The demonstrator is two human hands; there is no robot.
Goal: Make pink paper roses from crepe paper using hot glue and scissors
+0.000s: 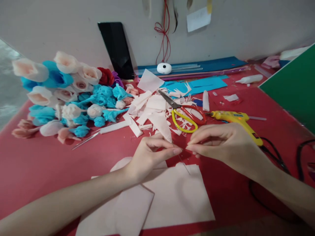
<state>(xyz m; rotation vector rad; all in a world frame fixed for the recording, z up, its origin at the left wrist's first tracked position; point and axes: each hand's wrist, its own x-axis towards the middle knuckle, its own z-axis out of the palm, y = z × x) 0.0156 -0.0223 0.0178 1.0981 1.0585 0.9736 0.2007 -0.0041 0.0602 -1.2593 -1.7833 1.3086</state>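
Nearest, pale pink paper sheets (177,196) lie overlapping on the red table (44,170), partly under the left forearm. Above them, the left hand (152,152) reaches inward, wrist bent, its grip pinching a thin wire (184,165) between thumb and fingers; the wire slants down over the sheets. Facing it, the right hand (221,141) arches in from the side, its grip pressed together at the fingertips; I cannot tell whether anything sits between them. Just beyond are a yellow hot glue gun (231,116), its label too small to read, scissors (175,105) with yellow and red handles, paper scraps (157,102) and, leftward, crepe-paper flowers (102,95). Farthest, a black smartphone (116,49) leans against the wall (73,26).
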